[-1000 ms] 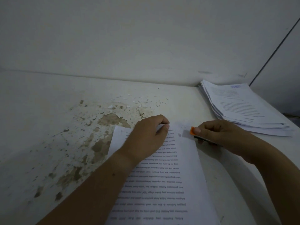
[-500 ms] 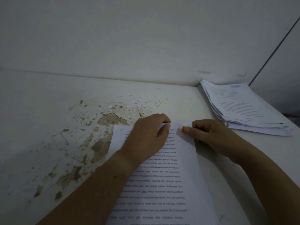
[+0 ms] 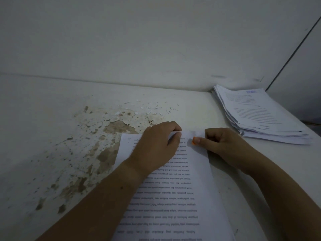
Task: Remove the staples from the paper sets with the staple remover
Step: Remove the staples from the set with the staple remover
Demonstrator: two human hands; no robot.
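A printed paper set (image 3: 175, 193) lies on the white table in front of me, its text upside down. My left hand (image 3: 158, 146) rests on its far end, fingers curled over the top edge with the thumb pressing the sheet. My right hand (image 3: 220, 145) grips an orange staple remover (image 3: 194, 141), of which only the orange tip shows beside my thumb. The tip sits on the paper near its top right corner. The staple itself is too small to make out.
A stack of other paper sets (image 3: 260, 115) lies at the back right by the wall corner. Small paper scraps and bent staples (image 3: 159, 108) are scattered beyond my hands. The table top (image 3: 60, 153) has peeling, stained patches on the left.
My right hand has moved left with the staple remover, from beside the paper's right edge onto its top right corner. My left hand has stayed in place.
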